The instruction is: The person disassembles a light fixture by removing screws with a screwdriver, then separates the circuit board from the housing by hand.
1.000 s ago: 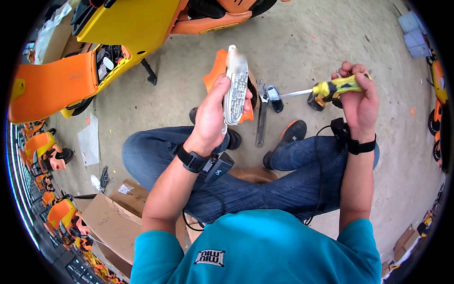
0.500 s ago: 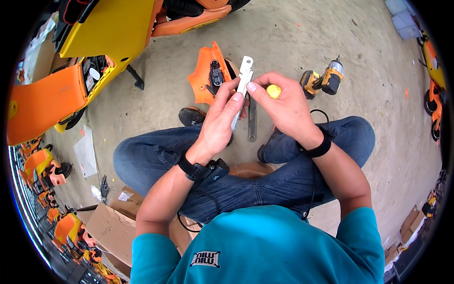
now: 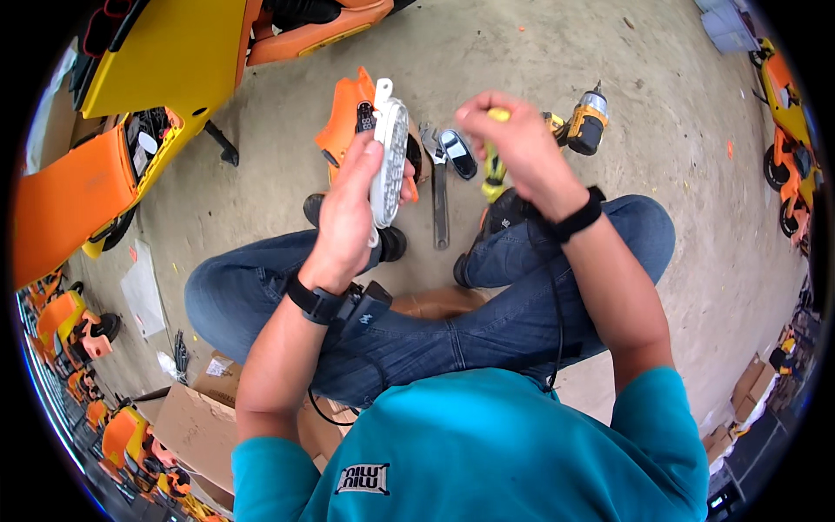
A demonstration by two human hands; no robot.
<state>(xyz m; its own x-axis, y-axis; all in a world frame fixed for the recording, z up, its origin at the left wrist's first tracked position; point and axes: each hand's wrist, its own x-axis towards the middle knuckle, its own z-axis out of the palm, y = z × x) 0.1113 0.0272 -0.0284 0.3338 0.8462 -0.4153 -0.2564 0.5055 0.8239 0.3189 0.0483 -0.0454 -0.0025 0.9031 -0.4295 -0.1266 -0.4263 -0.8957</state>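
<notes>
In my left hand (image 3: 346,209) is a white oval lamp (image 3: 390,161) with a clear, bumpy lens and a holed tab at its top. My thumb lies along its near edge, with the fingers behind it. To the right of it, my right hand (image 3: 522,143) is curled around a yellow-and-black handle, apparently a screwdriver (image 3: 493,170), slightly blurred. Its yellow end shows between the fingers, and the tip cannot be made out. The right hand is apart from the lamp. Behind the lamp lies an orange panel (image 3: 342,130) with a dark display, partly hidden.
A long metal wrench (image 3: 440,204) and a dark oval piece with a pale rim (image 3: 457,155) lie on the concrete floor. A yellow-and-black cordless drill (image 3: 587,122) stands farther right. Yellow-orange scooters (image 3: 165,65) are at far left, cardboard boxes (image 3: 196,426) at near left.
My left hand has turned the lamp so its lens shows, and moved left. My right hand has let go of the lamp and drawn away, up and right of it, with the screwdriver.
</notes>
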